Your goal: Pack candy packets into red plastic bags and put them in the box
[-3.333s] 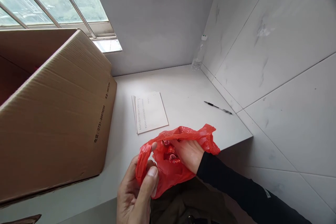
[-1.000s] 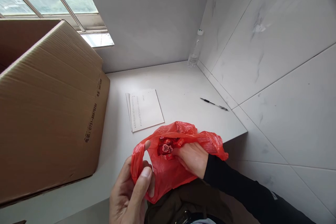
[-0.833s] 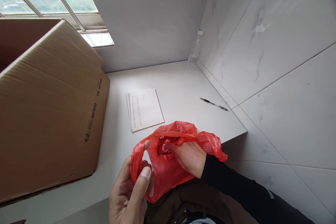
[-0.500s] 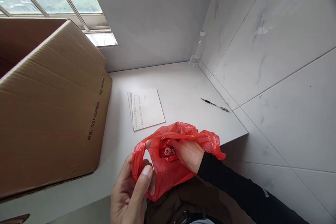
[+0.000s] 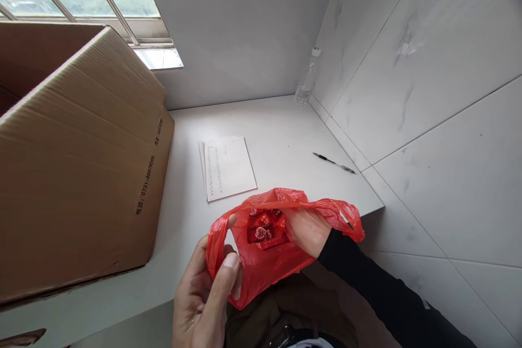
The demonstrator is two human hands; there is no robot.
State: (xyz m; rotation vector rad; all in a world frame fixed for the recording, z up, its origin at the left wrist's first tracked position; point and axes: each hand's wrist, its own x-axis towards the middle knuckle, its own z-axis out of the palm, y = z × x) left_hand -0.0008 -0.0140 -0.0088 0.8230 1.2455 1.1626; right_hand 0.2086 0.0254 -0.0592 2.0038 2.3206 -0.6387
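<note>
A thin red plastic bag (image 5: 265, 277) hangs open at the table's front edge. My left hand (image 5: 210, 293) is closed on the bag's left handle, with the thumb in front. Inside the bag lie several red wrapped packets (image 5: 263, 232) with pale printed characters. My right hand (image 5: 308, 231) reaches into the bag at the right of the packets; its fingers are hidden by the bag, so whether it holds anything does not show.
A large open cardboard box (image 5: 89, 174) stands at the left of the white table (image 5: 281, 136). Printed papers (image 5: 230, 167) lie behind the bag. A pen (image 5: 334, 163) is at the right, and a clear bottle (image 5: 305, 79) stands in the back corner.
My right hand has moved right inside the bag, away from the packets, so more of them show. The bag's right side is pushed farther right. My left hand has barely moved.
</note>
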